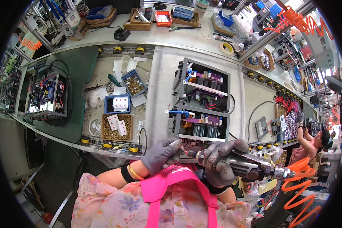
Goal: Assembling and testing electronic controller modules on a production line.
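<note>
In my gloved right hand (222, 159) lies a black and silver pneumatic screwdriver (250, 165), held sideways in front of my body with its nose toward the left. An orange coiled air hose (298, 190) joins its rear end. My left hand (161, 155), in a grey glove, is closed in a pinch just off the tool's nose. A thin reddish piece shows between the fingertips and the nose; what it is, I cannot make out. Beyond my hands stand two open dark metal cases, the nearer one (173, 127) and the farther one (229, 81), with purple circuit boards inside.
To the left are a cardboard box of brass-coloured screws (107, 133), a blue bin of small fasteners (133, 84) and a blue bin with labels (107, 104). Another open unit (47, 93) sits on a green board (78, 72). A person (311, 146) works at the far right.
</note>
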Demonstrator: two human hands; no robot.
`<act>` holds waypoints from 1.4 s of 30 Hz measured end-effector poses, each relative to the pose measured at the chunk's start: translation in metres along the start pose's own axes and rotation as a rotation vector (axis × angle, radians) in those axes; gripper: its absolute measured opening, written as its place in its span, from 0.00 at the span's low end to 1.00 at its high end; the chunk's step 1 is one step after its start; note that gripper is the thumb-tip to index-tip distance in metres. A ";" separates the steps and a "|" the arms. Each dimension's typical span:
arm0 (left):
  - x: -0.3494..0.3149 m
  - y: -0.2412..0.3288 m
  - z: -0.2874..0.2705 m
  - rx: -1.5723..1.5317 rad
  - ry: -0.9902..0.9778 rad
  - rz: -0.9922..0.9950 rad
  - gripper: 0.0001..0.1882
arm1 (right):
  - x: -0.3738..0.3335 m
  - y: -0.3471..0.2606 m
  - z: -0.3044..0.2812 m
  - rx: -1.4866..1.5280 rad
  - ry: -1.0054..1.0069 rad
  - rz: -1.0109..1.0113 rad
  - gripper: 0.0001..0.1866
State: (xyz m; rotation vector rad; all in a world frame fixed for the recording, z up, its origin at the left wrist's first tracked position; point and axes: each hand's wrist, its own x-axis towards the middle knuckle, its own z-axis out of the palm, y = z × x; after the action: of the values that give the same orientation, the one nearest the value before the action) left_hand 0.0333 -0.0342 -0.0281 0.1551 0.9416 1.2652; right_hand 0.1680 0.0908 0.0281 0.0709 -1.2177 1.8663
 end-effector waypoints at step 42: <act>0.232 0.088 0.060 1.373 -0.685 -0.143 0.16 | 0.017 -0.007 -0.144 -0.478 0.500 -0.290 0.32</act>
State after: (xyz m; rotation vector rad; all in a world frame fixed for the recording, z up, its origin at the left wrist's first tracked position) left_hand 0.0075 0.2181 -0.0584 1.4537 1.0163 0.1794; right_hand 0.2187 0.2117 -0.0331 -0.4334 -1.1851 1.2060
